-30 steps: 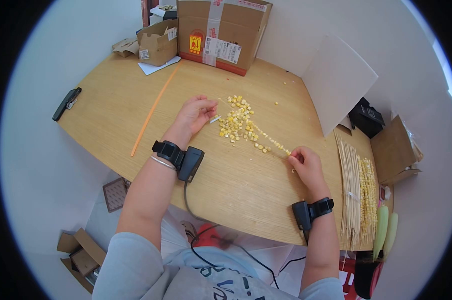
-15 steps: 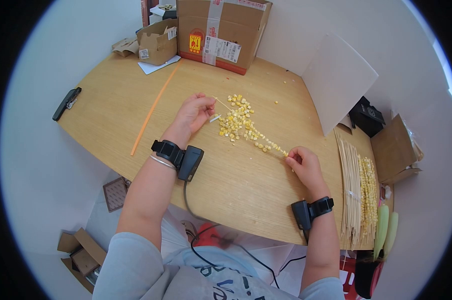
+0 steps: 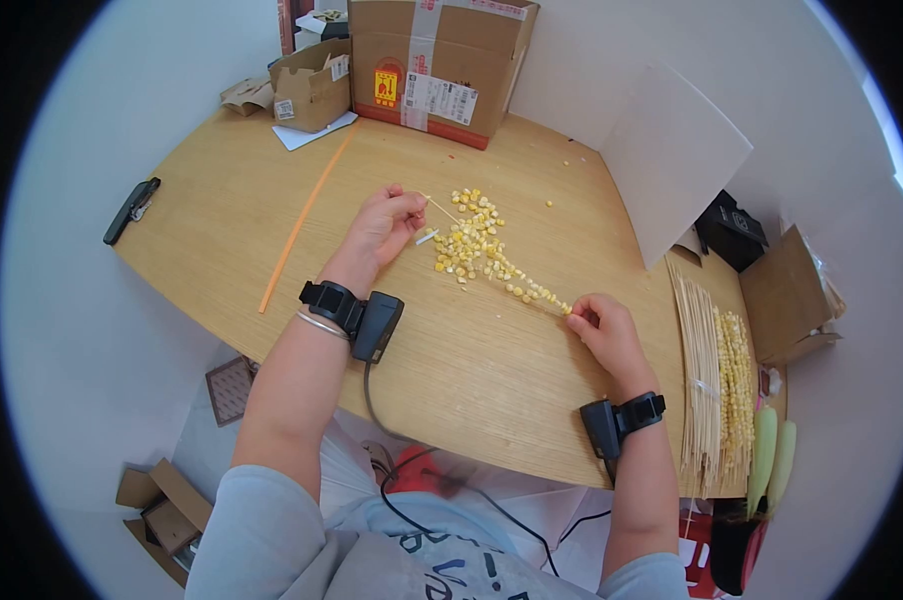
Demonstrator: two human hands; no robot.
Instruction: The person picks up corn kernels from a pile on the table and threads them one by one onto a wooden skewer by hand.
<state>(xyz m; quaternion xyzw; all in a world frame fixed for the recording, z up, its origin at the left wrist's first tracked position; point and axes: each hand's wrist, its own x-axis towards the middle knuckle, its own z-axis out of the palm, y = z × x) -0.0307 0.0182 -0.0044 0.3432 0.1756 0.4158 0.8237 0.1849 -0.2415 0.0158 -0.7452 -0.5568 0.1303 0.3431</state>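
A thin wooden skewer (image 3: 442, 208) slants between my two hands, with yellow corn kernels threaded along its right-hand part. My left hand (image 3: 384, 228) pinches the bare upper end. At the other end, my right hand (image 3: 606, 330) has thumb and fingers closed on the skewer beside the last kernels. Loose corn kernels (image 3: 454, 254) lie in a pile on the table around and under the skewer's middle, which hides part of it. A small white strip (image 3: 428, 237) rests by the pile near my left hand.
On the right lie bare skewers (image 3: 699, 385), kernel-filled skewers (image 3: 737, 390) and green corn cobs (image 3: 763, 460). A white board (image 3: 677, 165) stands behind them. Cardboard boxes (image 3: 432, 60) line the back. An orange strip (image 3: 307, 225) and a black stapler-like object (image 3: 132, 210) are left.
Both hands keep their grip on the skewer in nearly the same place. The whole view has shifted very slightly; no other movement shows.
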